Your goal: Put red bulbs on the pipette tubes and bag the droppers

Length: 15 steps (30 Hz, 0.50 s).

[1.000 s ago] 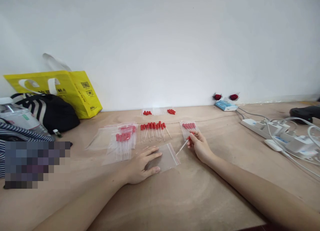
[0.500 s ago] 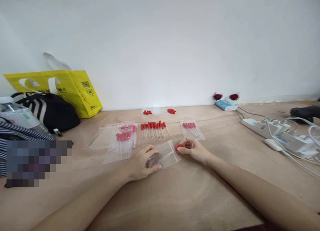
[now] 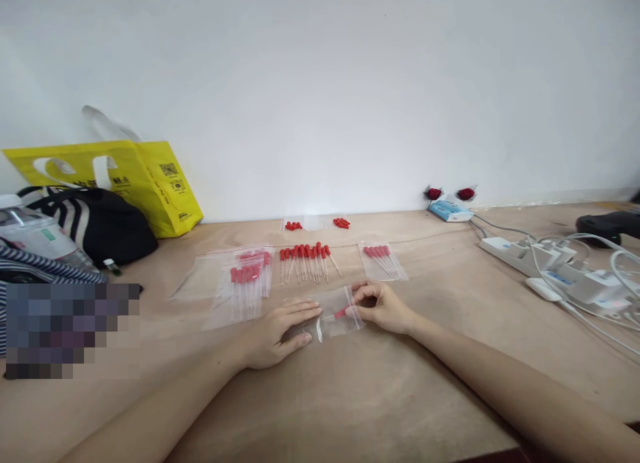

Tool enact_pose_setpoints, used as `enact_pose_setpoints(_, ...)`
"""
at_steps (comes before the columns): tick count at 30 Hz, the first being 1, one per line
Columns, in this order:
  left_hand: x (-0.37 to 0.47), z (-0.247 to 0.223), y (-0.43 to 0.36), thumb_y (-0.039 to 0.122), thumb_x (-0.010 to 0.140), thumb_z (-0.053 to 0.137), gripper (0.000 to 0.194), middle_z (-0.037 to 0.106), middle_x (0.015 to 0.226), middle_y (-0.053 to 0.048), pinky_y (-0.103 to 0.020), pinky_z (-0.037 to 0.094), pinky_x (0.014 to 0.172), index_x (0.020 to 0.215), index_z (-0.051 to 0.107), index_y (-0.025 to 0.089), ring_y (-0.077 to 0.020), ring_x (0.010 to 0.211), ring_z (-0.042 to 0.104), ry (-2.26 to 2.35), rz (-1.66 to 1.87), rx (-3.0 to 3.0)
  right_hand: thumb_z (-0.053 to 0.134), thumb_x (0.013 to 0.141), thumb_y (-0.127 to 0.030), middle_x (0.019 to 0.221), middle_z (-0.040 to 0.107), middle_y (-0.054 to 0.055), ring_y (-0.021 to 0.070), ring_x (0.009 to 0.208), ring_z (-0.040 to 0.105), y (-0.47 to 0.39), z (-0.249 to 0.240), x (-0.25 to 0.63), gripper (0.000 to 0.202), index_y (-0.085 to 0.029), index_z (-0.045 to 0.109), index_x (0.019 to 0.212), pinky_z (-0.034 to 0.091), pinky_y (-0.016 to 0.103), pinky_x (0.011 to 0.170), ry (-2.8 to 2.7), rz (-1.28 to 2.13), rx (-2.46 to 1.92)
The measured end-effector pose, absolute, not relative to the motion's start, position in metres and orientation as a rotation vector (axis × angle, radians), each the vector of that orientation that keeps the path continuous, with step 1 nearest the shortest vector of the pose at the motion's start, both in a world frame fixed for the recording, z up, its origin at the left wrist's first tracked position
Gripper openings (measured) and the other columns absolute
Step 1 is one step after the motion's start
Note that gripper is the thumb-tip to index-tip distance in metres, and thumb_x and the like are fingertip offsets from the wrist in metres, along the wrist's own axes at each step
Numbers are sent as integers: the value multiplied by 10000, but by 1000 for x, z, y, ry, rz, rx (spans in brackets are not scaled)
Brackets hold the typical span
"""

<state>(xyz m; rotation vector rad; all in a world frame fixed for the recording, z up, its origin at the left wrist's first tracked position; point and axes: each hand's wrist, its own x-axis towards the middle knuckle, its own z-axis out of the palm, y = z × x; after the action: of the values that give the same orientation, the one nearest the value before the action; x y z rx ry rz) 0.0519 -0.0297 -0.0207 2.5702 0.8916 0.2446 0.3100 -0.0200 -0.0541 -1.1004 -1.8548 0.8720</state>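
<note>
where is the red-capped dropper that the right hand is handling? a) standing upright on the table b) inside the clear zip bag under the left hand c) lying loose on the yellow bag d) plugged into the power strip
b: the dropper shows through the clear zip bag, which the left hand presses flat on the table while the right hand pinches the bag's open end.

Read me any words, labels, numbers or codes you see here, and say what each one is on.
No text is legible.
yellow bag: QR code and small dark print, too blurred to read.
water bottle: green label, too small to read.
blue box: no readable marking.
zip bags: no print shows.
</note>
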Motion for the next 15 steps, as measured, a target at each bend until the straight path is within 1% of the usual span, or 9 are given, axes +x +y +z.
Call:
enact_pose_setpoints(3,54,-21,-31,350,852,434,483,383,1348,-45,-415,270,1027,1312,328,248,-212,1246,318,953,261,2545,605,705,-414,995,569,49,171,906,532,-22,-47,309,249,-193,681,622,387,300,837,-2022,868,-1039)
enact_pose_setpoints(5,53,-20,-32,368,852,432,498,376,1351,-58,-422,277,1020,1319,317,238,-225,1245,317,969,259,2532,558,749,-389,1013,571,37,161,919,532,-21,-43,312,258,-196,693,645,377,295,860,-2125,935,-944)
enact_pose_setpoints(7,53,-19,-32,366,863,411,485,372,1353,-58,-430,271,1021,1321,312,242,-229,1246,314,946,249,2530,545,753,-357,961,597,34,149,856,557,-14,-40,316,238,-184,690,677,411,283,811,-2095,1031,-951)
enact_pose_setpoints(8,52,-18,-32,356,869,400,474,360,1361,-52,-434,265,1022,1322,307,252,-229,1249,308,927,250,2533,546,746,-340,896,617,33,145,796,571,-8,-39,318,223,-174,681,680,433,275,759,-2039,1038,-1028)
enact_pose_setpoints(10,49,-17,-32,320,878,380,453,318,1384,-37,-434,253,1027,1322,300,275,-226,1263,280,893,279,2554,550,727,-299,738,633,22,140,677,575,9,-38,319,183,-161,653,662,448,261,657,-1899,935,-1259)
enact_pose_setpoints(11,48,-17,-32,299,877,377,447,306,1388,-31,-431,251,1028,1317,306,281,-226,1266,271,885,315,2569,551,719,-278,678,627,16,140,645,571,19,-38,318,162,-160,634,646,444,255,626,-1838,825,-1375)
enact_pose_setpoints(13,44,-19,-34,276,866,383,432,329,1369,-36,-417,273,1018,1296,342,277,-228,1250,296,895,414,2591,565,698,-238,701,632,25,147,675,573,42,-38,310,96,-157,616,688,436,255,644,-1787,721,-1451)
enact_pose_setpoints(15,41,-21,-37,288,854,401,410,386,1323,-49,-400,316,991,1263,388,264,-230,1201,367,934,491,2587,577,685,-228,761,632,51,161,722,574,63,-38,297,119,-149,600,771,430,271,679,-1744,663,-1507)
